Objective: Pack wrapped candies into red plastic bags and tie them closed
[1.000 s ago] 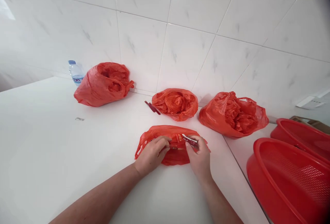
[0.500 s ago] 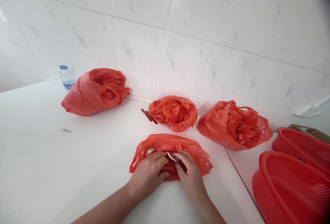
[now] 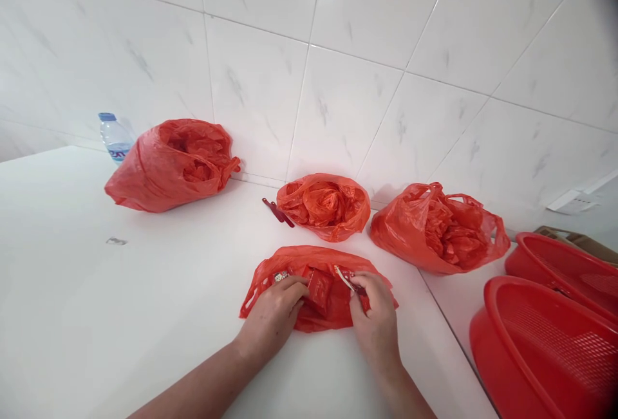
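Observation:
A flat red plastic bag lies on the white counter in front of me, with small red packets showing at its open mouth. My left hand rests on its left part, fingers curled and pressed onto the plastic. My right hand is closed in a pinch on a small red and white packet at the bag's right side. A folded red piece sits between the two hands.
Three fuller red bags stand along the tiled wall: one at the left, one in the middle, one at the right. A water bottle, red clips, and two red baskets at the right edge.
The hands have drawn slightly apart over the bag, and the right hand now lifts the small packet at the bag's right side. The camera shifted a little.

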A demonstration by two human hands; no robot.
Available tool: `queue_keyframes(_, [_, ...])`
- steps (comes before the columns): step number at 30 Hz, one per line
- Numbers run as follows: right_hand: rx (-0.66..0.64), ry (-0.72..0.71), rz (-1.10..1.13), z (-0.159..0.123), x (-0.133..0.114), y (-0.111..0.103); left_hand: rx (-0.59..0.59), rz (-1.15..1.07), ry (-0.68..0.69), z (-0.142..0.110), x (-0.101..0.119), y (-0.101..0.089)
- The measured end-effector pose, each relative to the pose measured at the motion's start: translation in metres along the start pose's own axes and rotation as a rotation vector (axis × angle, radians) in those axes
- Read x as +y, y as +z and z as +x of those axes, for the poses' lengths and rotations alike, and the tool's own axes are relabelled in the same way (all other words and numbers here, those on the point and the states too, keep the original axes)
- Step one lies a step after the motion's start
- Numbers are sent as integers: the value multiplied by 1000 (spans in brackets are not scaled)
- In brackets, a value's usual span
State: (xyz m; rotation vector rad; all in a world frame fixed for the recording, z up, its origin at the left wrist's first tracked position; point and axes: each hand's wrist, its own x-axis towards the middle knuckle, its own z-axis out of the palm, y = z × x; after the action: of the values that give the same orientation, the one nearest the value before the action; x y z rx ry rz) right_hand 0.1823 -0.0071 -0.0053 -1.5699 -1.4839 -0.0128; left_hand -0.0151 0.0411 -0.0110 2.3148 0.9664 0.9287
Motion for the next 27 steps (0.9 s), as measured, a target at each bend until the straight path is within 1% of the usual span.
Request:
queue_keyframes(2, [38, -44, -54, 0, 0, -1, -5, -16, 25, 0, 0, 0])
queue_keyframes(3, [35, -51, -77, 0, 0, -1, -9, -23, 36, 0, 1, 0])
queue_keyframes(4, [14, -53, -101, 0, 1, 0, -11, -30, 47, 0, 1, 1])
queue_keyframes(9, [-195, -19, -188, -5, 14, 10, -18, -74, 91, -2, 7, 1])
queue_keyframes(11, [-228, 4, -195, -6, 18, 12, -19, -50, 105, -1, 9, 0])
queue_keyframes(14, [-232, 28, -173, -6, 20, 12, 42, 76, 79, 1, 7, -4])
queue_keyframes(16, [-220, 48, -145, -5, 19, 10, 102, 201, -6, 4, 2, -9])
queue_keyframes(19, [-210, 99, -116, -4, 18, 8, 179, 390, -191, 7, -10, -19])
queue_keyframes(21, [-211, 121, -113, -3, 20, 7, 225, 439, -299, 7, -18, -27])
queue_keyframes(23, [-214, 137, -120, -2, 21, 7, 234, 374, -386, 8, -25, -33])
queue_keyframes(25, [-220, 180, -139, -1, 21, 6, 220, 206, -475, 8, -29, -38])
queue_keyframes(27, [-196, 251, -160, 1, 19, 5, 228, -5, -546, 9, -30, -40])
